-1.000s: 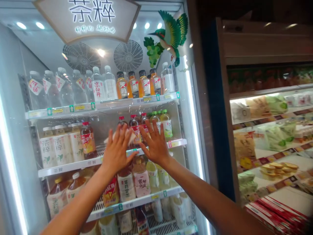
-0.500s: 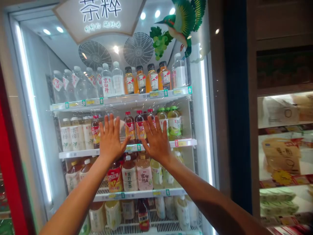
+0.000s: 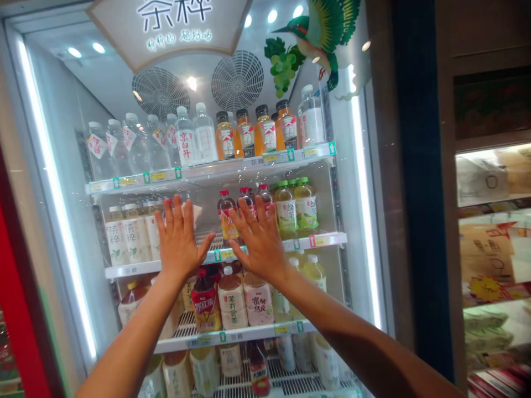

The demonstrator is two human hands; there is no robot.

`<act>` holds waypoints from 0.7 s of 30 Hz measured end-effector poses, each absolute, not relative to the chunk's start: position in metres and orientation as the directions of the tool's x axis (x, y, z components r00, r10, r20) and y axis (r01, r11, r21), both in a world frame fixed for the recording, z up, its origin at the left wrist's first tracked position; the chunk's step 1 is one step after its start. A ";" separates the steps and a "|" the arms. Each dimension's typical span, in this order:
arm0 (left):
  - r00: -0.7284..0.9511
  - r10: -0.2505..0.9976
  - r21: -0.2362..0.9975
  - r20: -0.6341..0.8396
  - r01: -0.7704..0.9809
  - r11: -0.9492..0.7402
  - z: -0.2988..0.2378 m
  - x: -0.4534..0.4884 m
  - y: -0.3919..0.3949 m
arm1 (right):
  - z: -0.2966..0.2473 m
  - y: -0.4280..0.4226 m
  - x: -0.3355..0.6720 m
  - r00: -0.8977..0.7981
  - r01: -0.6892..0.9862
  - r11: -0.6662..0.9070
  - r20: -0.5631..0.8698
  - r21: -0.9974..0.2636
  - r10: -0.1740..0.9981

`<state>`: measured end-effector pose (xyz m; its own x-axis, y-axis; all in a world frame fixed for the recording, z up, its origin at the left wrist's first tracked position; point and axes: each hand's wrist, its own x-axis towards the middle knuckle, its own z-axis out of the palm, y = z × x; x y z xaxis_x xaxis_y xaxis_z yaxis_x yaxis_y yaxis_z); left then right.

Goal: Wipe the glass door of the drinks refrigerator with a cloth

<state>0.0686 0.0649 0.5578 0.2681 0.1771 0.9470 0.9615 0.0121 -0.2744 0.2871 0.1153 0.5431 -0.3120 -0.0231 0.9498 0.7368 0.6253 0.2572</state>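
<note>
Both hands are raised, palms turned away and fingers spread, in front of a lit drinks fridge [image 3: 41,166]. My left hand [image 3: 179,240] covers part of the middle shelf's left half, beside white-labelled tea bottles [image 3: 131,235]. My right hand [image 3: 260,243] partly hides red-capped iced tea bottles [image 3: 226,213]; green-capped bottles [image 3: 306,204] stand right of it. Neither hand holds anything. Reflections and a bird picture [image 3: 317,41] suggest clear glass before the shelves; I cannot tell whether the palms touch it.
Clear water bottles [image 3: 139,146] and orange bottles with black caps [image 3: 265,130] line the top shelf. Larger bottles [image 3: 232,301] fill the shelf below the hands, with more lower down. At right, beyond a dark post [image 3: 417,193], are shelves with packaged goods [image 3: 485,249].
The view has shifted and come slightly closer to the fridge. Both hands have moved a little left against the shelves, still spread and side by side.
</note>
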 end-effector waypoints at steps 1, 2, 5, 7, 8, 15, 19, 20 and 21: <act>0.282 0.183 -0.287 0.942 0.958 0.004 0.548 0.067 0.062 | 0.542 0.111 0.276 -0.312 0.731 0.633 0.950 0.253 -0.019; 0.306 0.194 -0.311 0.932 0.950 -0.004 0.533 0.064 0.058 | 0.540 0.107 0.264 -0.311 0.726 0.641 0.950 0.249 -0.016; 0.399 0.253 -0.409 0.882 0.913 -0.015 0.496 0.043 0.044 | 0.527 0.095 0.232 -0.324 0.701 0.666 0.946 0.255 -0.021; 0.394 0.255 -0.406 0.883 0.914 -0.004 0.504 0.018 0.039 | 0.517 0.088 0.214 -0.339 0.691 0.674 0.941 0.261 -0.018; 0.363 0.239 -0.375 0.900 0.927 0.004 0.518 0.005 0.038 | 0.512 0.085 0.206 -0.342 0.692 0.675 0.940 0.256 -0.007; 0.245 0.214 -0.247 0.946 0.969 -0.018 0.522 -0.040 0.024 | 0.489 0.083 0.173 -0.242 0.753 0.640 0.969 0.155 0.050; 0.314 0.261 -0.313 0.913 0.949 -0.047 0.494 -0.046 0.014 | 0.488 0.088 0.172 -0.261 0.768 0.611 0.965 0.192 0.024; 0.297 0.259 -0.295 0.919 0.954 -0.046 0.504 -0.050 0.015 | 0.488 0.088 0.172 -0.262 0.772 0.604 0.965 0.195 0.023; 0.271 0.249 -0.268 0.930 0.962 -0.045 0.517 -0.054 0.017 | 0.488 0.088 0.172 -0.260 0.777 0.599 0.965 0.194 0.024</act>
<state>-0.0537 0.0166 0.5171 0.2705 0.2490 0.9300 0.9624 -0.0446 -0.2680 0.1725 0.0879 0.4877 -0.2600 0.0242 0.9653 0.7771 0.5987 0.1943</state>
